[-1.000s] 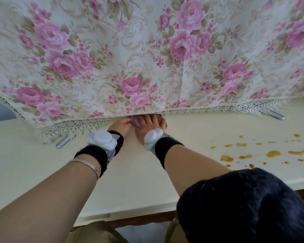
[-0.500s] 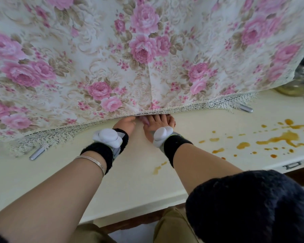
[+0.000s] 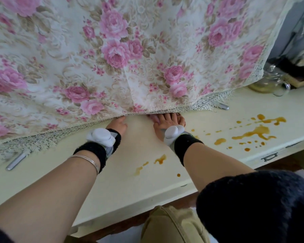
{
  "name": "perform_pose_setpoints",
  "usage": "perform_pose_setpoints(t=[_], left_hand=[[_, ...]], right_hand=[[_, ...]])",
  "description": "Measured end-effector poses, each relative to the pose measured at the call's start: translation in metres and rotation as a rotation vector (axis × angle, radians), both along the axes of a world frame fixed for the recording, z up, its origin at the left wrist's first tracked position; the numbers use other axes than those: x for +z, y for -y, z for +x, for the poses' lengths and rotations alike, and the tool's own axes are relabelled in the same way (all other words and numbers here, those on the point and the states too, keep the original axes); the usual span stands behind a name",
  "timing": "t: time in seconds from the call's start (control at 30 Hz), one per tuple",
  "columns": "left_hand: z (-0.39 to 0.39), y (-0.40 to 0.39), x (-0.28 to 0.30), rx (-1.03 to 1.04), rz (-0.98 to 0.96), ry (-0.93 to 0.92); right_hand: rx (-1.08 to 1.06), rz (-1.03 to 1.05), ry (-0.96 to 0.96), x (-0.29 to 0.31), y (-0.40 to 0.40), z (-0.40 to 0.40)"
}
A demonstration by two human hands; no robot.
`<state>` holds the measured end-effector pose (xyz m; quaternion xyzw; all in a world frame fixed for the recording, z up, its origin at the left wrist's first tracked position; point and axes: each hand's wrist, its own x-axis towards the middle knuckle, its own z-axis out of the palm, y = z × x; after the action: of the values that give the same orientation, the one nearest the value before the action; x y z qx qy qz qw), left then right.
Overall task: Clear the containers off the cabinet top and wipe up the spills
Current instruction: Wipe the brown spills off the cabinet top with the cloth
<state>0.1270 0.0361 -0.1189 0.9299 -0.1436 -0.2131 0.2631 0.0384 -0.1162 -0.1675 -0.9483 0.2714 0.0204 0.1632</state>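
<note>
Head cam view: the amber spills [image 3: 251,134] are splashed over the cream worktop [image 3: 112,172], the big puddle and a trail of drops off to the right of the right hand's grip, plus a couple of smaller streaks [image 3: 158,159] just on the near side of it, between the two forearms. A glass container [image 3: 268,83] with yellowish liquid sits farther right and back, beside the cloth's corner. Both hands reach up to the lace hem of the pink floral cloth [image 3: 130,58]. The right hand [image 3: 167,124] lies knuckles-up with fingers splayed, tips tucked under the hem; the left hand [image 3: 117,125] is just beside it, fingers hidden under the cloth. Can't tell for either hand whether the grip is actually pinching the fabric or just resting there. Both wrists have black bands with white gadgets; the left also wears a thin bracelet [image 3: 88,159].
</note>
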Motion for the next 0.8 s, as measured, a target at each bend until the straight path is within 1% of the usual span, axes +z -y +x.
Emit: perform_pose_setpoints(t=[0.07,0.23,0.43,0.67,0.8], left_hand=[[-0.004,-0.003,0.003,0.026,0.002,0.006],[-0.017,-0.017,0.012,0.029,-0.014,-0.011],[-0.023,-0.037,0.032,0.021,-0.029,-0.009],[-0.027,-0.061,0.031,0.072,-0.072,-0.013],[-0.034,-0.075,0.029,0.117,-0.109,-0.049]], right_hand=[[-0.027,-0.008,-0.009,0.000,0.003,-0.004],[-0.096,0.046,-0.047,0.002,0.008,-0.011],[-0.095,0.022,-0.090,0.005,-0.008,-0.008],[0.043,0.035,-0.016,0.000,-0.091,0.006],[0.154,0.064,-0.030,-0.007,-0.141,0.010]])
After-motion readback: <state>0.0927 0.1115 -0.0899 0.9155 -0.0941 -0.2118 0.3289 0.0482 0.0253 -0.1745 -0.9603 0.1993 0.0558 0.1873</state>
